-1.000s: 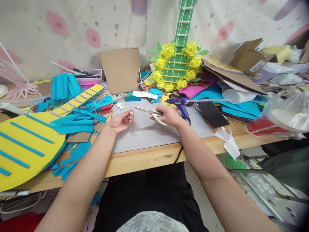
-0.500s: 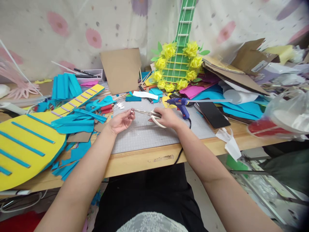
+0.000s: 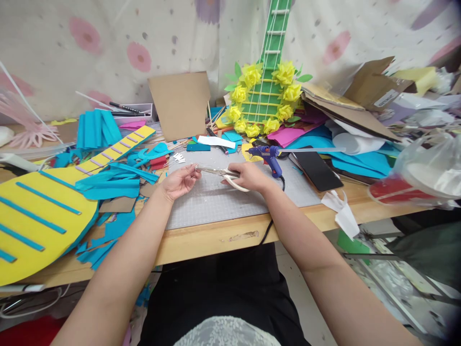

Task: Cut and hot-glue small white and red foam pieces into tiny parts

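Observation:
My right hand [image 3: 248, 176] grips a pair of scissors [image 3: 219, 171] with pale handles, its blades pointing left. The blade tips meet the fingertips of my left hand [image 3: 181, 180], which are pinched together. A small white bit shows at that pinch, too small to name. Both hands are above a grey cutting mat [image 3: 216, 206]. Several small white pieces [image 3: 179, 157] lie on the mat behind my left hand. A blue glue gun [image 3: 271, 158] with a clear glue stick rests to the right of my right hand, its black cord running over the table edge.
A yellow guitar-shaped craft [image 3: 46, 216] and blue paper scraps [image 3: 111, 235] cover the left side. A green guitar-shaped craft [image 3: 264, 101] with yellow flowers stands at the back beside cardboard [image 3: 180, 105]. At right are a phone [image 3: 319, 170], tissue [image 3: 342, 214] and a bagged red-and-white tub [image 3: 403, 187].
The scissor blades have come closer together at the left fingertips, and the scissors have turned slightly. Both hands stay in nearly the same place.

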